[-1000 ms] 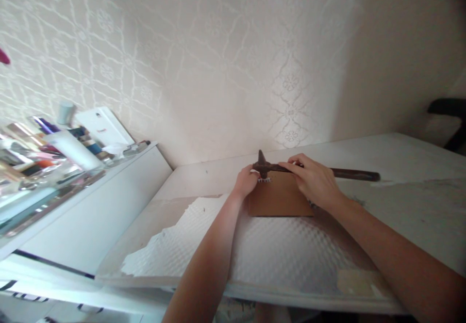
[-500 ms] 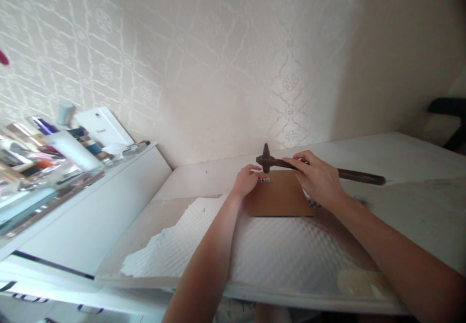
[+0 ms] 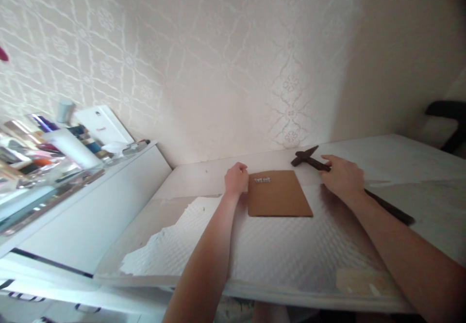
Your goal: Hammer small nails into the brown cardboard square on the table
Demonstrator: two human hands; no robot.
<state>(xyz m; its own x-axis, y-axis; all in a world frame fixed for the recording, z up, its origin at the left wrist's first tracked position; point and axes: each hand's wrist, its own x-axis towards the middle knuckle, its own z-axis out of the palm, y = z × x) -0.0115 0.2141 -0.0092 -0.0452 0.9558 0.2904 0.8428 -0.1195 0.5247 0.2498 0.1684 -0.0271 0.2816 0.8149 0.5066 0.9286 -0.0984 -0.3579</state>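
Note:
A brown square board lies flat on the white table. Near its upper left corner is a short row of small silvery metal pieces, too small to name surely. Just beyond the board's left edge is my left hand, its fingers curled together; whatever may be inside them is hidden. My right hand, to the right of the board, is wrapped around the handle of a dark hammer. The hammer head points toward the wall, and the handle's end shows beyond my wrist.
White quilted sheeting with a torn left edge covers part of the table. A raised white cabinet on the left carries bottles, tubes and a white box. Behind is a patterned wall; a dark chair part stands far right.
My right hand has carried the hammer from above the board to its right side. My left hand has drawn back leftward from the metal pieces, which now show fully.

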